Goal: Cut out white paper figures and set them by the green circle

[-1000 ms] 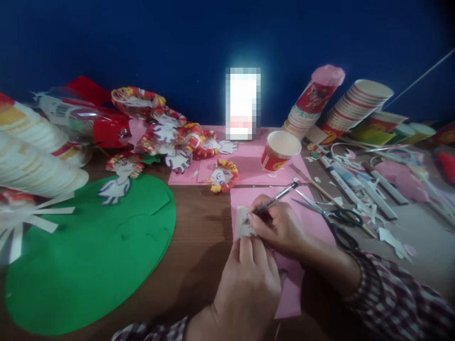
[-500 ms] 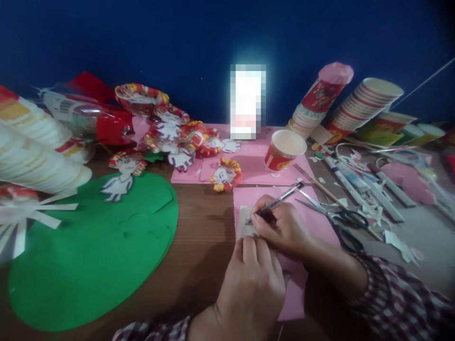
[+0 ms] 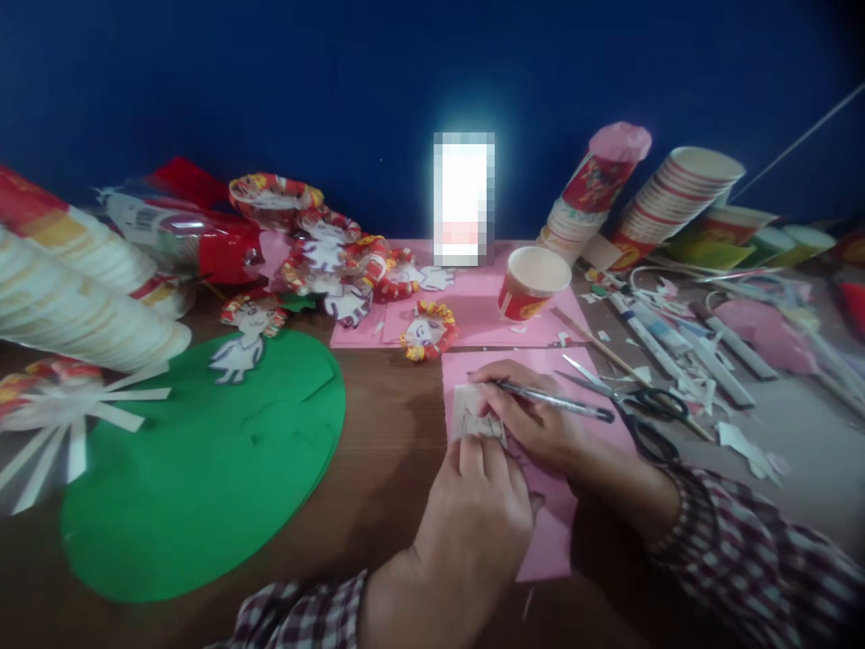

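Note:
My right hand (image 3: 533, 419) grips a pen (image 3: 558, 398), which now lies nearly level with its rear end pointing right. Under both hands is a small whitish piece of paper (image 3: 466, 407) with dark drawn lines on it. My left hand (image 3: 479, 514) has its fingers bent together on the near edge of that paper. The small paper rests on a pink sheet (image 3: 550, 554) on the table. Just beyond the hands sits a cutout face with a red and yellow wrapper rim (image 3: 427, 332). Right of my right hand lie black-handled scissors (image 3: 659, 403).
A paper cup (image 3: 532, 284) stands on pink paper at the back, near a bright blurred screen (image 3: 465, 194). Green oval sheets (image 3: 203, 487) and stacked cups (image 3: 87, 302) are at left. Paper scraps and markers (image 3: 652, 333) cover the right side. More wrapper-rimmed dolls (image 3: 324, 243) pile up behind.
My right hand has tipped the pen from slanting upward to lying flatter, its tip off the drawing. My left hand stays on the paper. The view has shifted slightly.

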The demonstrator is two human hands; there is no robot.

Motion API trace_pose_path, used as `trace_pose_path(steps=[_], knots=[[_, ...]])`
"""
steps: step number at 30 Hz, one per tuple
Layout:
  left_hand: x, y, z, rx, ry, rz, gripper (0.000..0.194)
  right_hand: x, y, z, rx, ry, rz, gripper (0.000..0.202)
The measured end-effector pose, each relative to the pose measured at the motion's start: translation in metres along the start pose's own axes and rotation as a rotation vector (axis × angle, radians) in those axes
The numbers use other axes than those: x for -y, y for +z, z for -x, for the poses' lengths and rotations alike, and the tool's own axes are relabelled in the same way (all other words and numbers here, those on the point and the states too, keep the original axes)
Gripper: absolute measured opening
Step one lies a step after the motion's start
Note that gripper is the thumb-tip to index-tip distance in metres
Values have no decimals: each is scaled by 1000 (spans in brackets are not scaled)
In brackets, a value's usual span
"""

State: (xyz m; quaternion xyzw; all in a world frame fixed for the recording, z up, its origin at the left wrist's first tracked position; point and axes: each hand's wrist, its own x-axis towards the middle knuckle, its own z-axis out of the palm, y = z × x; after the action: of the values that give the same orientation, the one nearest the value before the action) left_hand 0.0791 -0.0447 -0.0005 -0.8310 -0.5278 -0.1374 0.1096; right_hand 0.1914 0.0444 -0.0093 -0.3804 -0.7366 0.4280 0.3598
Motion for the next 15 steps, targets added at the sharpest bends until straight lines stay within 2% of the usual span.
trace_pose_path(steps=[3,6,11,15], knots=[[1,1,-1,-32,14,-15,25,3,-3,-4,-53,21,-63,16],[1,1,-1,-27,27,-12,32,9,-13,-7,0,42,-35,18],[1,-3,0,47,54,-59,22,19,-29,10,188,-126,235,19],[0,-4,-1,50,28,-62,14,14,-25,26,112,-216,379,16]])
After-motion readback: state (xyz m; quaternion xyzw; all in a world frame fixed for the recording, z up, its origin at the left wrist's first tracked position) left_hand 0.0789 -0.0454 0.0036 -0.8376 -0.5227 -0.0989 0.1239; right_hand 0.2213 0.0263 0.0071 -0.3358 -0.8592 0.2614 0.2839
